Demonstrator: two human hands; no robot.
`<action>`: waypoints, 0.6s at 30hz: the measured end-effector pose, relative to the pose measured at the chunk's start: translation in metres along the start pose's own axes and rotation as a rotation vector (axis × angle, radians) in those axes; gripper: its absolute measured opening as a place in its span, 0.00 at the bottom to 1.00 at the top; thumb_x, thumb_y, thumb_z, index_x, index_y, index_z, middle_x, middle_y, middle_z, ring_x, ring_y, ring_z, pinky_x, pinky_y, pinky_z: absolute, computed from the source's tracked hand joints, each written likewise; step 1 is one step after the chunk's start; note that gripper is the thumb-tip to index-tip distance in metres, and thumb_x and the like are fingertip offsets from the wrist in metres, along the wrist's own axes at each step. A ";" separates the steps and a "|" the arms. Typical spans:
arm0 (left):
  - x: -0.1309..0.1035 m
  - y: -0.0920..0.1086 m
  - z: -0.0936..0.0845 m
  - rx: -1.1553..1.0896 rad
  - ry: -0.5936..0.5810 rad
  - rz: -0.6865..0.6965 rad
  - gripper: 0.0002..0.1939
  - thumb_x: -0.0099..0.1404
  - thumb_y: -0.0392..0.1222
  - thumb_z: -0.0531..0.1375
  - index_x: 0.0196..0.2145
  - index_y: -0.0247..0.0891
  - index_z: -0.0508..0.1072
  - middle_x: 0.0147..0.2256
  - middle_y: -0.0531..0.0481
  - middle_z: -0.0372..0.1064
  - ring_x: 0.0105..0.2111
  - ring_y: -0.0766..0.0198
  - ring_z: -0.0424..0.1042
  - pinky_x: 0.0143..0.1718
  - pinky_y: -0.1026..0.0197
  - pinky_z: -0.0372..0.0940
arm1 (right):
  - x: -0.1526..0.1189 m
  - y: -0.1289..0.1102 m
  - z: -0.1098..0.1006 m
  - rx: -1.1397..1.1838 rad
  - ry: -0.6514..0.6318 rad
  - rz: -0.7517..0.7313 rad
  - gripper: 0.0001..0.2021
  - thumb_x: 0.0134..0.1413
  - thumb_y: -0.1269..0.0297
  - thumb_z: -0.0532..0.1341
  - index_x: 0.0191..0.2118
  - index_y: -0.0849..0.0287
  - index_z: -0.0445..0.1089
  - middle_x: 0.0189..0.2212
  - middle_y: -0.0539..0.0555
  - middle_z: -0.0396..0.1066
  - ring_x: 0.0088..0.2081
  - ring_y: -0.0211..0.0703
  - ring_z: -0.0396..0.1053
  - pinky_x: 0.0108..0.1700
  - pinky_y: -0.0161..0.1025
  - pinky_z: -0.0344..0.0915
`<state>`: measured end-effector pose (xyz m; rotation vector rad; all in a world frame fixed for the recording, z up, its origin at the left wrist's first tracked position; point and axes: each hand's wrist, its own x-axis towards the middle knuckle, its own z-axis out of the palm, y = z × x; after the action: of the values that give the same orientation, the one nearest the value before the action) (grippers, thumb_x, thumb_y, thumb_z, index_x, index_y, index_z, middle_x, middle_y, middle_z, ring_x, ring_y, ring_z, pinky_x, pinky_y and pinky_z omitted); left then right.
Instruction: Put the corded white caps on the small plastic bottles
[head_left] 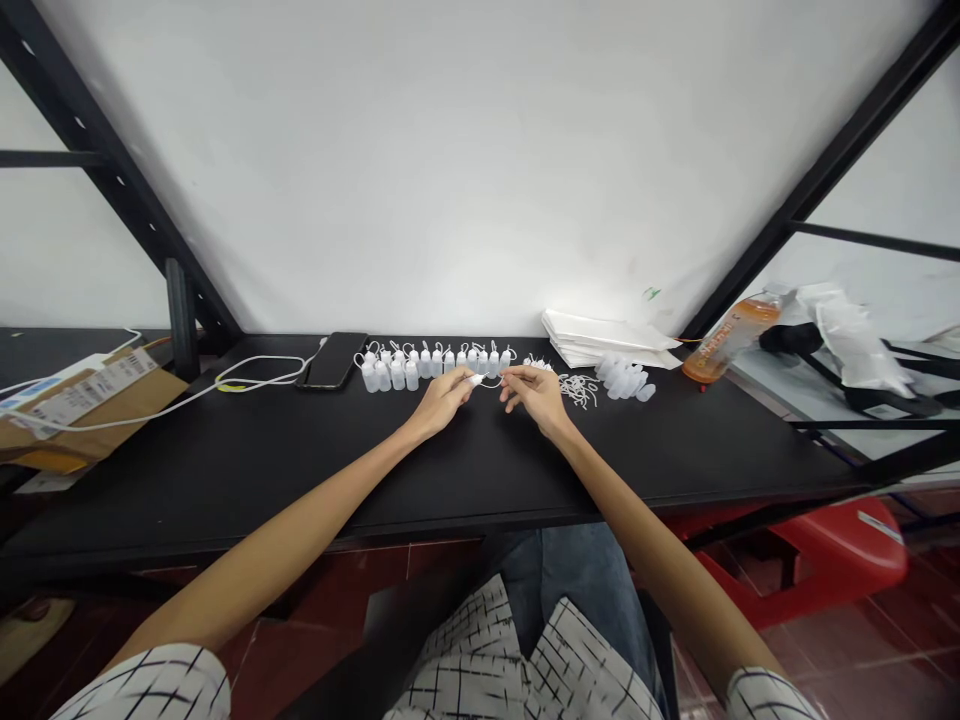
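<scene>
My left hand (pixel 444 400) is closed on a small white nozzle cap (pixel 476 380), its tip pointing right. A thin white strap (pixel 491 385) curves from the cap to my right hand (pixel 534 392), whose thumb and finger pinch its far end. Behind my hands, small white squeeze bottles (pixel 397 375) with looped straps stand in rows on the black table (pixel 315 480). Just right of my right hand lie a few more nozzle caps (pixel 534 363), partly hidden, and a heap of loose white straps (pixel 579 390). Several translucent bottles (pixel 624 378) without caps lie farther right.
A black phone (pixel 335 361) and a white cable (pixel 255 381) lie to the left, with a cardboard package (pixel 82 405) at the far left. White sheets (pixel 607 338) are stacked at the back right, beside an orange drink bottle (pixel 731 338). A red stool (pixel 825 560) stands below the table.
</scene>
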<state>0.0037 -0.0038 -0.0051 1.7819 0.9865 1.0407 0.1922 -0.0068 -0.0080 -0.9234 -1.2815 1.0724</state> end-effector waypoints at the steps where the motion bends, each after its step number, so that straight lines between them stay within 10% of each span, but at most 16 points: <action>1: 0.000 0.000 0.000 0.032 0.002 0.009 0.12 0.66 0.47 0.51 0.31 0.37 0.65 0.23 0.56 0.56 0.21 0.70 0.54 0.23 0.66 0.50 | 0.000 0.000 0.000 0.005 -0.006 0.004 0.16 0.41 0.55 0.69 0.32 0.64 0.73 0.25 0.52 0.69 0.23 0.38 0.70 0.19 0.34 0.68; 18: -0.004 0.005 0.002 0.492 -0.043 0.020 0.14 0.67 0.46 0.50 0.42 0.41 0.73 0.29 0.53 0.71 0.30 0.61 0.67 0.35 0.62 0.57 | -0.002 -0.001 0.003 0.002 -0.109 0.075 0.13 0.39 0.60 0.70 0.30 0.64 0.74 0.22 0.52 0.71 0.22 0.38 0.68 0.18 0.33 0.66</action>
<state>0.0053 -0.0093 -0.0018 2.2007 1.2787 0.8098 0.1898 -0.0097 -0.0071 -0.9282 -1.3434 1.1966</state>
